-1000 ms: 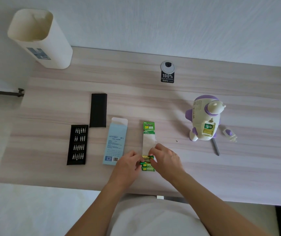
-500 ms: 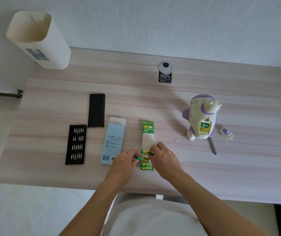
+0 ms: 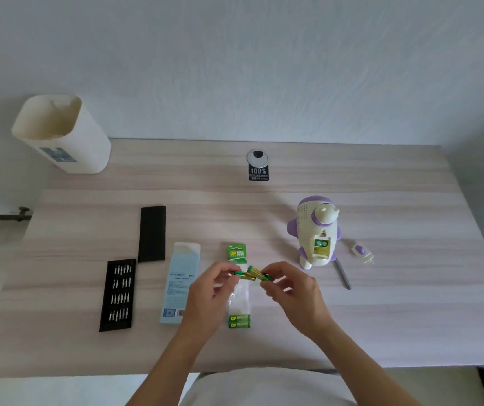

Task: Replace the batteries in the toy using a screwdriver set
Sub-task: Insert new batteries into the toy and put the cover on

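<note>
Both hands hover just above the table [image 3: 381, 317], near its middle; the left hand [image 3: 205, 294] pinches a green battery [image 3: 243, 276] between thumb and fingertips; the right hand [image 3: 293, 291] pinches a second battery [image 3: 261, 275] the same way; the two meet at an angle, though blur hides whether they touch. Under them lies the pack [image 3: 238, 254], green card at its far end, two cells [image 3: 239, 321] at its near end. The toy [image 3: 316, 230] stands upright to the right and farther off, its compartment open with green ends showing inside; the screwdriver [image 3: 343, 276] lies just near of it; the cover [image 3: 362, 253] lies to its right. Left of the pack lie a blue box [image 3: 180, 285], a bit tray [image 3: 118, 294] and a black lid [image 3: 152, 233]; a bin [image 3: 62, 136] stands at the far left corner.
</note>
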The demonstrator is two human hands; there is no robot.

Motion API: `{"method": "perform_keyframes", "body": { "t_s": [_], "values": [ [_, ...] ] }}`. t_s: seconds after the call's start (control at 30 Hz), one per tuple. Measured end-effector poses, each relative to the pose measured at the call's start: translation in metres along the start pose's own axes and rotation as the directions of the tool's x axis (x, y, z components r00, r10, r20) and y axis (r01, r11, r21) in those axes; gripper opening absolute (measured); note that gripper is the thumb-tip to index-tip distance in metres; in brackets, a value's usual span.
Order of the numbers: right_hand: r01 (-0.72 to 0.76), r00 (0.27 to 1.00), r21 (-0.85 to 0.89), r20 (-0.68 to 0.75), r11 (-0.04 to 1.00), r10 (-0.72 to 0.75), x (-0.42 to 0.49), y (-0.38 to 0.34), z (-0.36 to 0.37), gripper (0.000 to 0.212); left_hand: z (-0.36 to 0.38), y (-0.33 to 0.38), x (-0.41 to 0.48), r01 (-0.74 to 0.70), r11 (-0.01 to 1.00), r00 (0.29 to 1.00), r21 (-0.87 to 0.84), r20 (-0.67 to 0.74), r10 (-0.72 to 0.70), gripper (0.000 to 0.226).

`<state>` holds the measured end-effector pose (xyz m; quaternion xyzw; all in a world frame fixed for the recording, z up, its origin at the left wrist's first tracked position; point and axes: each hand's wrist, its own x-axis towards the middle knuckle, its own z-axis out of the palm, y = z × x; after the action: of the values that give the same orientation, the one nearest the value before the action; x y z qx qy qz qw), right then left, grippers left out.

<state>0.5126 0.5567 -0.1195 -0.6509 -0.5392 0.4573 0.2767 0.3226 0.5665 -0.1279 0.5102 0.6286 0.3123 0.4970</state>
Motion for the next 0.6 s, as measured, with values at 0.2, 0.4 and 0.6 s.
{"method": "perform_keyframes", "body": {
  "t_s": [0.2, 0.4, 0.6],
  "values": [
    [-0.015, 0.982, 0.272, -0.179, 0.962, 0.066, -0.014, -0.005, -0.034, 0.02, 0.02, 0.036, 0.004, -0.175, 0.984, 0.983, -0.032, 0.056, 0.177, 0.026],
    [-0.009, 0.975, 0.389, -0.203, 0.921, 0.095, -0.018, 0.003, -0.08, 0.025, 0.053, 0.064, -0.002, -0.199, 0.97, 0.979, -0.142, 0.024, 0.204, 0.014],
    [-0.038, 0.979, 0.433, -0.166, 0.901, 0.121, -0.03, 0.022, -0.116, 0.012, 0.089, 0.081, -0.011, -0.061, 0.968, 0.998, -0.242, 0.017, 0.067, 0.017]
  ]
}}
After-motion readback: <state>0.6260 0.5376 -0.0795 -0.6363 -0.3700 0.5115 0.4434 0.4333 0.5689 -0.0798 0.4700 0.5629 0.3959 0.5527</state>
